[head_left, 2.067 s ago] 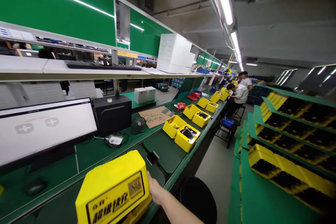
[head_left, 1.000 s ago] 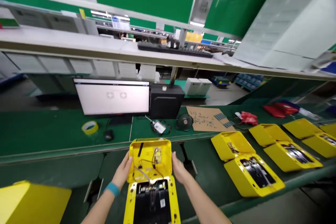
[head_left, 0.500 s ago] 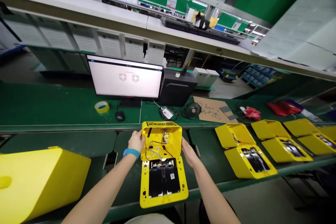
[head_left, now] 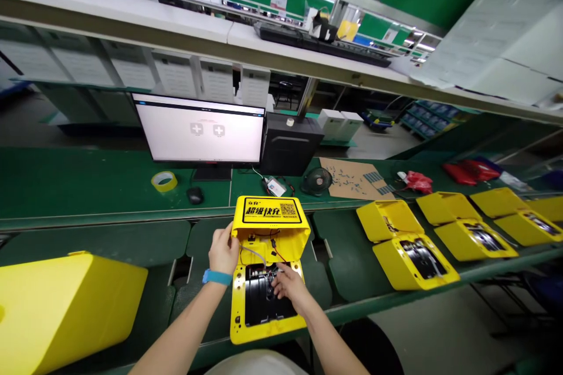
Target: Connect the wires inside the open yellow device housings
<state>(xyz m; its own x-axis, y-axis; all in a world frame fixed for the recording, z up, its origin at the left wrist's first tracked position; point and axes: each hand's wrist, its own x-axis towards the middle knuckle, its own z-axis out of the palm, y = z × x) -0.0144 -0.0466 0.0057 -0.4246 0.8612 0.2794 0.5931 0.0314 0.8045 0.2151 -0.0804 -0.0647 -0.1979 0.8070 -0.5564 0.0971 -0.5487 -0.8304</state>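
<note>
One view, head camera.

- Yellow case [head_left: 268, 272]: near edge of the green bench [head_left: 88, 187], straight ahead of me, hinged open, lid tilted up with its black label facing far.
- My left hand [head_left: 223, 252]: grasping the lid's left edge, propping it up; blue wristband [head_left: 217, 277] just behind.
- My right hand [head_left: 288, 286]: fingers curled down into the black inner tray by the loose wires [head_left: 264, 252]; whether it pinches anything I cannot tell.
- Far side: monitor [head_left: 200, 129], black box [head_left: 290, 143], tape roll [head_left: 164, 181], mouse [head_left: 194, 194], small fan [head_left: 317, 180].
- Right: more open yellow cases [head_left: 407, 243] in a row. Left: closed yellow case [head_left: 65, 304].

Risk, as I judge it: if my left hand slips, the lid could drop on my right fingers or pinch the wires; tugging could pull a lead off its board.
</note>
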